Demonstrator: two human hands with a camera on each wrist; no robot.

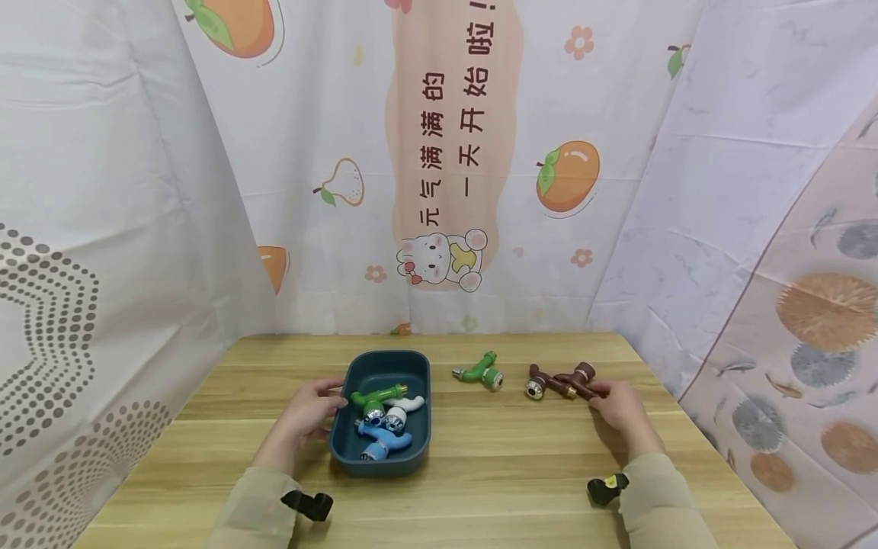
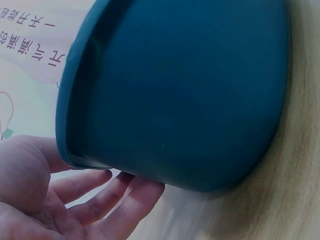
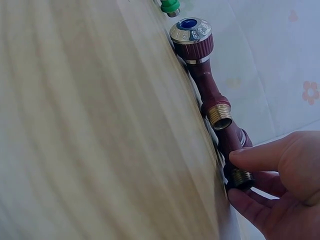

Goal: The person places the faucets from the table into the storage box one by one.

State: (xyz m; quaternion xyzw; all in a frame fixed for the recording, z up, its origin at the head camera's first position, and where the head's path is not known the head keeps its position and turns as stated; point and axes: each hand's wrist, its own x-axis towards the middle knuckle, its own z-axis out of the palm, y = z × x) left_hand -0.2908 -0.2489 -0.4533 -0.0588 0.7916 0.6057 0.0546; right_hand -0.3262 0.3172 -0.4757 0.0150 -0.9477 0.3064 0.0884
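Observation:
My left hand [image 1: 307,412] holds the left side of a dark blue plastic bin [image 1: 381,468], thumb at the rim and fingers against the outer wall [image 2: 175,115]. Inside lie a green faucet [image 1: 373,398], a white faucet [image 1: 406,404] and a blue faucet [image 1: 386,440]. Over on the right, my right hand [image 1: 620,412] pinches the threaded end of a brown faucet [image 1: 581,375] between thumb and fingers [image 3: 255,207]. Another brown faucet [image 1: 538,380] with a silver cap lies up against it, overlapping it in the right wrist view.
A green faucet [image 1: 480,371] lies on the wooden table [image 1: 494,473] between the bin and the brown faucets. Printed curtains [image 1: 329,252] hang behind the table and along both sides. Small black devices [image 1: 309,504] are worn on both wrists.

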